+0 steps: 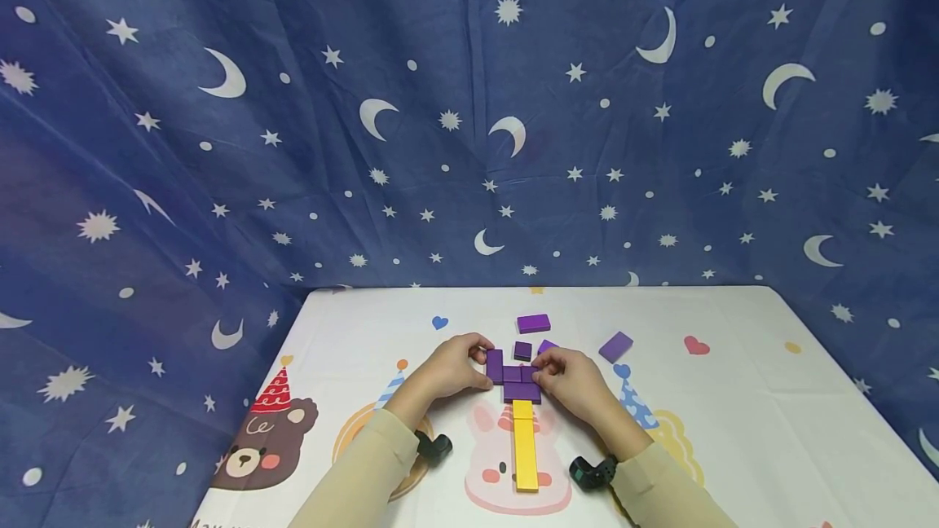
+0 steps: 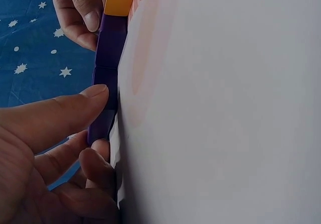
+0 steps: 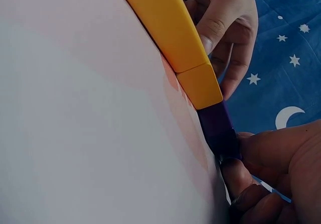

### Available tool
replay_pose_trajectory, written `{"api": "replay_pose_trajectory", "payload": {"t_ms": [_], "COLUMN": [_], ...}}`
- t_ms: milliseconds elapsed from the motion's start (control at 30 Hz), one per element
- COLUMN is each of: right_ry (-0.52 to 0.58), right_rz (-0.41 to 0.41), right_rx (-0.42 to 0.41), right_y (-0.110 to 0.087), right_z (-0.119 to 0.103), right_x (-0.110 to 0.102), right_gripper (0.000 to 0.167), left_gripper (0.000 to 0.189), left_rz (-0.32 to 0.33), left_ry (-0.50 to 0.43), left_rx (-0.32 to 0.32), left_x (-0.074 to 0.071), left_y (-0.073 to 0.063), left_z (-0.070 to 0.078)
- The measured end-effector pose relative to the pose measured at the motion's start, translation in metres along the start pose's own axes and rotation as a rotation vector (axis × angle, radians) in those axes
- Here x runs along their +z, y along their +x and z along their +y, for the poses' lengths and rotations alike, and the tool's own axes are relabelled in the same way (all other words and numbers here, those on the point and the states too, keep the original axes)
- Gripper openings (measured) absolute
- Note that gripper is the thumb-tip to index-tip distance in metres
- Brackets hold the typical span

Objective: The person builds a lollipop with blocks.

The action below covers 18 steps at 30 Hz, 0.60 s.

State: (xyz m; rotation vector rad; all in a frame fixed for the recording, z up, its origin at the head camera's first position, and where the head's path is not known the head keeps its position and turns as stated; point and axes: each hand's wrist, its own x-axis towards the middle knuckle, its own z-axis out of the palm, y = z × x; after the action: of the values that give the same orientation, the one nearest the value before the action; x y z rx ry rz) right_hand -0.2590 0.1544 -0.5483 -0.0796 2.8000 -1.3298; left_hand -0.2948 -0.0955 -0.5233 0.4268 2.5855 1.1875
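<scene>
In the head view, my left hand [image 1: 458,364] holds an upright-lying purple block [image 1: 495,367] by its ends, thumb toward me. It sits against the left side of a purple cluster with a wider purple block [image 1: 522,393] at its near edge. My right hand [image 1: 575,382] has thumb and fingertips around the cluster's right edge, at a small purple block [image 1: 528,374]. A yellow strip [image 1: 525,453] of blocks runs from the cluster toward me. In the left wrist view, the thumb presses the purple block [image 2: 104,126]. The right wrist view shows thumb and finger at a dark purple block [image 3: 218,128], partly hidden.
Beyond the cluster lie a small purple cube [image 1: 522,350], a purple block [image 1: 533,323] and another partly behind the right hand [image 1: 546,345]. One more purple block [image 1: 615,346] lies to the right. A printed white cloth [image 1: 734,430] covers the table; a starry blue curtain [image 1: 469,145] hangs behind.
</scene>
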Motion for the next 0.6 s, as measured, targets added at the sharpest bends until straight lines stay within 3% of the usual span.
{"api": "replay_pose_trajectory", "payload": {"t_ms": [600], "right_ry": [0.01], "right_rz": [-0.005], "right_rx": [0.003], "right_y": [-0.001], "right_z": [-0.0019], "right_x": [-0.001], "right_gripper": [0.013], "left_gripper": [0.058], "left_rz": [0.009], "left_ry": [0.005], "left_rx": [-0.02], "left_x": [0.0023], "left_y": [0.0001], "left_z": [-0.0014]}}
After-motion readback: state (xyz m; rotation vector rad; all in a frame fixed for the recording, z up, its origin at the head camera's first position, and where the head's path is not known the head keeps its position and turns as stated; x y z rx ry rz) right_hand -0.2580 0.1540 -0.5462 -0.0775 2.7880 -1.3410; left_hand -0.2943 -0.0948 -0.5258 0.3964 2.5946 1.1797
